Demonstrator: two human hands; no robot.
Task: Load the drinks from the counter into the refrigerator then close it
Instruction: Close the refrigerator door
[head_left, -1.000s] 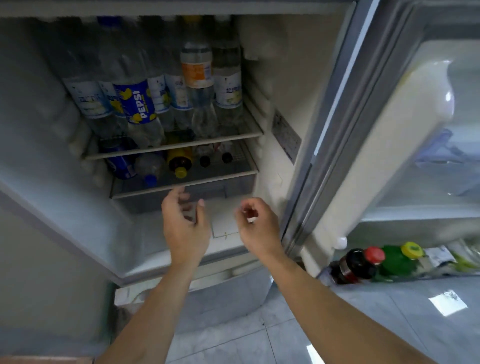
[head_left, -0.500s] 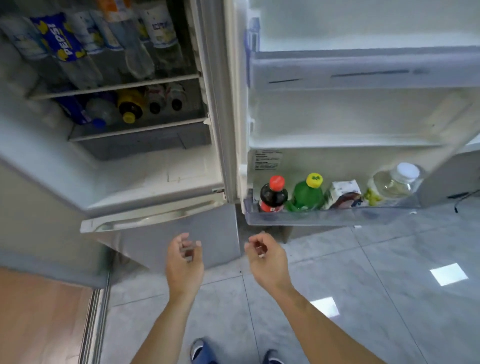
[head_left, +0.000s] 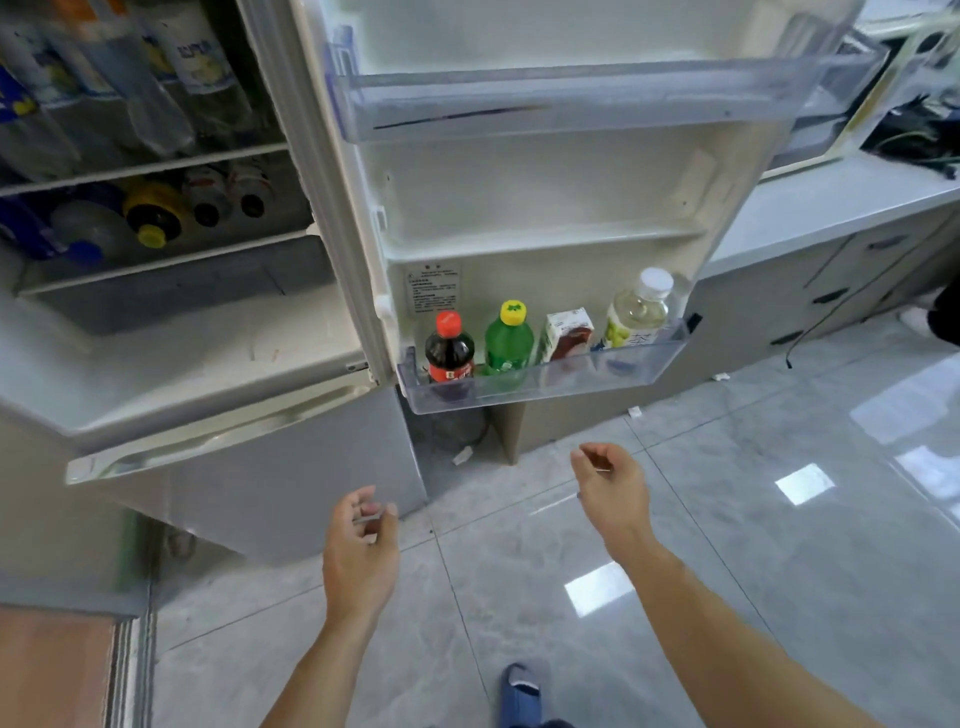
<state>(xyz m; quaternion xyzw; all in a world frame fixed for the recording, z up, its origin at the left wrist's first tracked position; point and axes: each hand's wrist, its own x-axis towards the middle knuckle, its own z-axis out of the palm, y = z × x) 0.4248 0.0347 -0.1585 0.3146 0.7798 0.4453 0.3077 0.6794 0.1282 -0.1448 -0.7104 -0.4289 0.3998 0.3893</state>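
A glossy grey tiled floor (head_left: 727, 519) fills the lower half of the view, with a strip of wood flooring (head_left: 52, 670) at about eight o'clock. At ten o'clock the open refrigerator (head_left: 171, 332) shows upright bottles (head_left: 130, 78) on its upper shelf and more bottles lying on their sides below, among them a yellow-capped one (head_left: 153, 213). The left hand (head_left: 361, 545) hangs low at about seven o'clock, fingers loosely curled, holding nothing. At twelve o'clock stands the open door (head_left: 545, 197), its upper bin (head_left: 597, 98) holding nothing visible; its lower bin (head_left: 545, 374) carries, left to right, a red-capped cola bottle (head_left: 449, 348), a green bottle (head_left: 509, 338), a small carton (head_left: 566, 335) and a clear white-capped bottle (head_left: 636, 309). The right hand (head_left: 613, 488) hovers near the centre, below that bin, relaxed and holding nothing. At two o'clock runs the pale counter (head_left: 831, 202) with drawers beneath; no drinks can be made out on it.
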